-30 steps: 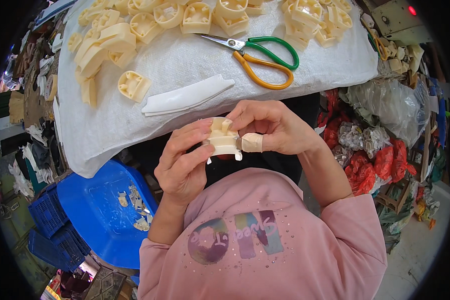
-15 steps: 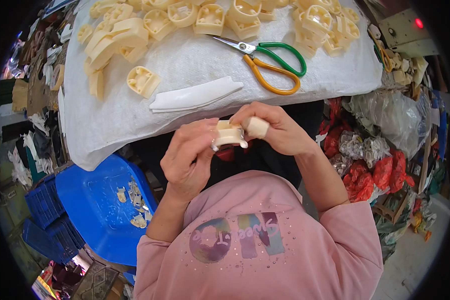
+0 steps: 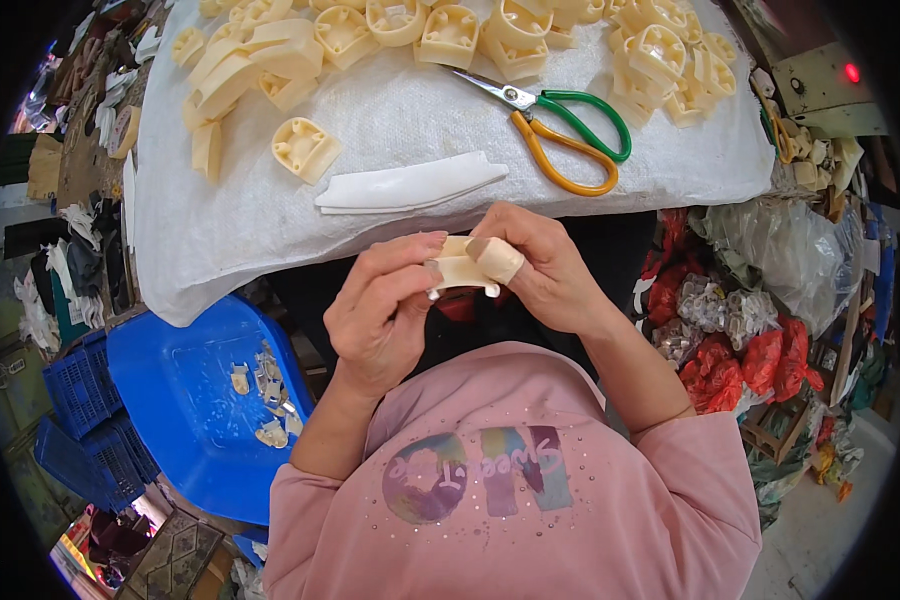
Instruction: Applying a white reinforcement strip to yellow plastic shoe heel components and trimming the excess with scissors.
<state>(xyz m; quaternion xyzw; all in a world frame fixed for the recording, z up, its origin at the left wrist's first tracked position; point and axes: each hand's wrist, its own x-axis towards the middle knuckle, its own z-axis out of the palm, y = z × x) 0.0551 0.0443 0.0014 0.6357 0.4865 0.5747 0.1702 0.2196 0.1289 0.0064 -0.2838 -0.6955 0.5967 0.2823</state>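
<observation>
Over my lap, just off the table's near edge, my left hand (image 3: 378, 300) grips a small curved cream plastic piece (image 3: 458, 272) by its left side. White material shows at the piece's lower corners. My right hand (image 3: 545, 262) pinches its right side; a pale cover (image 3: 500, 260) wraps my right thumb and hides part of the piece. Beyond my hands, a stack of thin white strips (image 3: 415, 185) lies on the table. Scissors (image 3: 550, 125) with one green and one orange handle lie to their right. A single cream D-shaped hollow piece (image 3: 305, 150) rests farther left.
Several more cream hollow pieces (image 3: 450, 38) are heaped along the far side of the white-covered table (image 3: 220, 225). To my left stands a blue tub (image 3: 180, 400) with small scraps (image 3: 272, 385). Red plastic bags (image 3: 710, 372) and clear bags (image 3: 790, 265) crowd the right.
My right thumb has moved in over the right part of the cream piece. My left hand keeps its grip. The table and its contents sit slightly farther right and higher in view.
</observation>
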